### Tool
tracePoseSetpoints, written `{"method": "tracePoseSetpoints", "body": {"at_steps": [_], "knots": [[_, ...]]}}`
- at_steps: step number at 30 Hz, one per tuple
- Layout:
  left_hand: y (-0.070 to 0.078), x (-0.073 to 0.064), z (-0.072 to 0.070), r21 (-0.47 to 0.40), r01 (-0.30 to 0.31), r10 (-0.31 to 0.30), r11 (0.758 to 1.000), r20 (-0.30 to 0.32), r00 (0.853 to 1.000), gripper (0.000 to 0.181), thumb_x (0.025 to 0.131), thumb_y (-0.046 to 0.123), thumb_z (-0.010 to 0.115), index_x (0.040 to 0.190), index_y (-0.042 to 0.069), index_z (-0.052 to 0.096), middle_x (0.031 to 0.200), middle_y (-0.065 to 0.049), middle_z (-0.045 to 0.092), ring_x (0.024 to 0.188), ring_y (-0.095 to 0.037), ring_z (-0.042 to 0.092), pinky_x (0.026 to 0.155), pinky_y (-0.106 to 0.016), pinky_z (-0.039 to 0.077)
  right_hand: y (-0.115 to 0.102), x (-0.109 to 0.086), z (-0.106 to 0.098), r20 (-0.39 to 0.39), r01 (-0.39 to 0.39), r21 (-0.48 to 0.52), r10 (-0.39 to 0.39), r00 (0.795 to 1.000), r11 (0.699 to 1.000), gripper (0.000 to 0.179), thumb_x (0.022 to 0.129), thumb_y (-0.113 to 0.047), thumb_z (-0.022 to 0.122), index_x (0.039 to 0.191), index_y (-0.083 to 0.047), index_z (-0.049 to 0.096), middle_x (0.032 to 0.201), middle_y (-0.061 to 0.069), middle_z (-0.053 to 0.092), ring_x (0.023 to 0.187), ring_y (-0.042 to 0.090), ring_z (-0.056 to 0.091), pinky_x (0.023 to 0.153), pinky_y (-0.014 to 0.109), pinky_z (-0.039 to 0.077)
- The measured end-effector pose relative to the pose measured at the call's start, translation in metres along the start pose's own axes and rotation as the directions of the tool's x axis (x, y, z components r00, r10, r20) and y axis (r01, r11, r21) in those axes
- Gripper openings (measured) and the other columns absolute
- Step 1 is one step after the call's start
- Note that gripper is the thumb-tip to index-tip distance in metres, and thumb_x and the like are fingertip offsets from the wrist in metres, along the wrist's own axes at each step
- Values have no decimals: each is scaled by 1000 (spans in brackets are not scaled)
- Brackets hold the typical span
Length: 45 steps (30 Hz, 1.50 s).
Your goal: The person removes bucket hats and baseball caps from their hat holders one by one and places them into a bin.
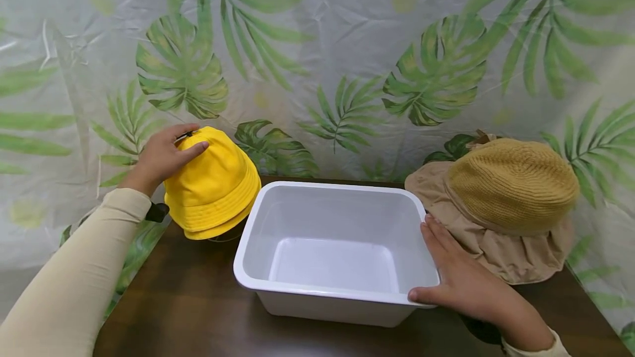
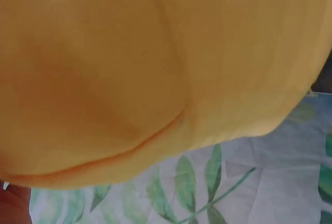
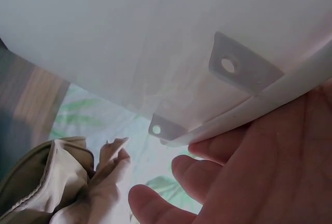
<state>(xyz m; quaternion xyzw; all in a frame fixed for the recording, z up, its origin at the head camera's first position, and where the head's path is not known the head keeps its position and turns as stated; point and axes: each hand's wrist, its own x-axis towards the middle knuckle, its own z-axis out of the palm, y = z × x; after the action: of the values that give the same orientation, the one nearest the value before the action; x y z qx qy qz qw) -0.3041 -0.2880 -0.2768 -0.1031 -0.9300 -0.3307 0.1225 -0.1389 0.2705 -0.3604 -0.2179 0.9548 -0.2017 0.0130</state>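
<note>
My left hand (image 1: 166, 153) grips the crown of a yellow bucket hat (image 1: 213, 180), thumb on the near side. The hat is at the left of the table, brim down, beside a white plastic tub (image 1: 332, 297). Its yellow cloth (image 2: 155, 68) fills most of the left wrist view. My right hand (image 1: 461, 274) rests on the tub's right near corner with fingers spread and the thumb over the rim. In the right wrist view, extended fingers (image 3: 199, 175) lie along the outside of the rim, near two small tabs with holes.
A mustard knitted hat (image 1: 516, 183) sits on a beige wide-brimmed hat (image 1: 501, 255) at the right of the dark wooden table (image 1: 198, 296). Behind stands a pale sheet (image 1: 337, 26) printed with green leaves.
</note>
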Motion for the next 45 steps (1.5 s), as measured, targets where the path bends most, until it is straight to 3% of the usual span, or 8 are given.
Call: {"method": "tracePoseSetpoints", "body": {"at_steps": [3,9,15,21,28,39,42,45], "knots": [[-3,0,3,-29,17,-17,999,-13,1000,72,91,55,63,145,9,52,148,-21,45,136,-43,38,107,-61,33,0,0,0,2,1,-3,-1,1000,1000,118,81,-65,70,159,-2,9,166,13,1,150,30,6,105,56,31],[-5,1,7,-63,11,-13,998,-31,999,69,92,56,62,144,11,54,145,-21,49,133,-41,43,105,-58,37,0,-1,1,-5,0,3,0,1000,1000,116,81,-63,71,159,-2,10,166,13,2,150,29,6,111,41,26],[-6,-1,10,-68,14,-17,998,-40,999,65,95,54,57,143,11,55,144,-20,51,132,-41,44,105,-58,38,0,0,1,2,0,5,0,1000,1000,116,81,-62,71,159,-2,9,166,13,1,150,31,8,105,55,31],[-3,-4,11,-50,50,-52,998,-36,998,62,98,54,50,141,10,57,144,-21,51,132,-42,44,104,-59,38,0,0,0,10,-5,14,5,1000,1000,117,81,-63,71,159,-1,9,165,14,2,149,33,9,105,57,31],[1,-3,8,-36,29,-30,999,-47,998,57,101,49,48,140,8,58,144,-22,50,132,-43,43,104,-60,38,-1,0,-1,13,-6,11,6,1000,1000,117,81,-64,70,159,-1,8,165,14,1,149,33,9,104,59,31],[6,-4,0,-39,49,-51,998,-68,996,59,101,52,45,143,11,55,142,-23,51,124,-42,49,97,-59,43,-2,0,0,11,-9,6,9,1000,1000,118,81,-66,69,159,-2,7,165,14,0,150,32,8,105,59,31],[10,-3,-3,-39,40,-43,998,-84,996,59,101,53,45,142,13,56,141,-22,52,120,-41,52,94,-57,45,-1,-1,0,6,-8,5,8,1000,1000,118,80,-66,69,159,-3,7,166,13,1,150,31,7,112,47,26],[17,-1,-7,-41,20,-24,999,-98,995,59,100,53,45,141,13,58,141,-21,53,123,-41,51,94,-57,44,1,-1,1,2,-2,12,2,1000,1000,117,81,-65,69,159,-3,7,166,13,0,150,29,5,114,22,12]]}}
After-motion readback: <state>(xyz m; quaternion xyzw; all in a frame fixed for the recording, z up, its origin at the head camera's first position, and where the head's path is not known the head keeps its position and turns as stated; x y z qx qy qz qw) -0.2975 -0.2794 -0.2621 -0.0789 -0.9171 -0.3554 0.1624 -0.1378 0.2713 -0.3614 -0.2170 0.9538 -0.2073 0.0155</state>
